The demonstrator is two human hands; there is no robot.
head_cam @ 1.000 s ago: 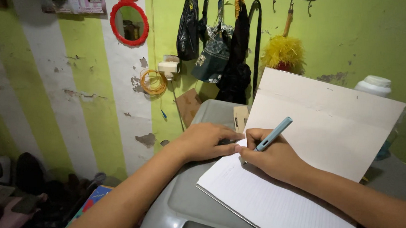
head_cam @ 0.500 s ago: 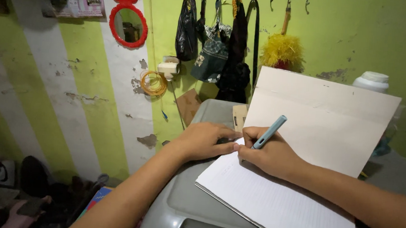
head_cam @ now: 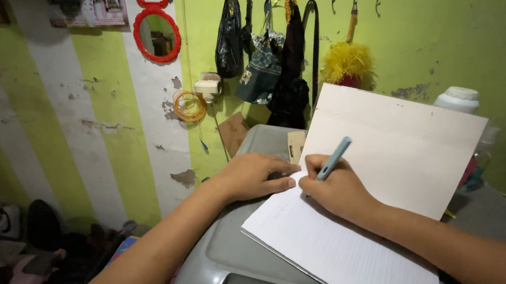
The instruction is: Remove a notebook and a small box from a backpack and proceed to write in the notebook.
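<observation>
An open lined notebook lies on a grey plastic lid, with its upper half propped upright against the wall. My right hand grips a light blue pen, tip down near the page's top left corner. My left hand rests flat on the lid beside the notebook's corner, fingers pointing right and almost touching the right hand. It holds nothing.
A green and white striped wall stands close behind. On it hang a red mirror, dark bags and a yellow duster from a hook rail. A white-capped bottle stands behind the notebook. Shoes lie on the floor at left.
My right hand has tilted the pen more upright and shifted slightly right on the page. The view has drifted a little; my left hand stays in place.
</observation>
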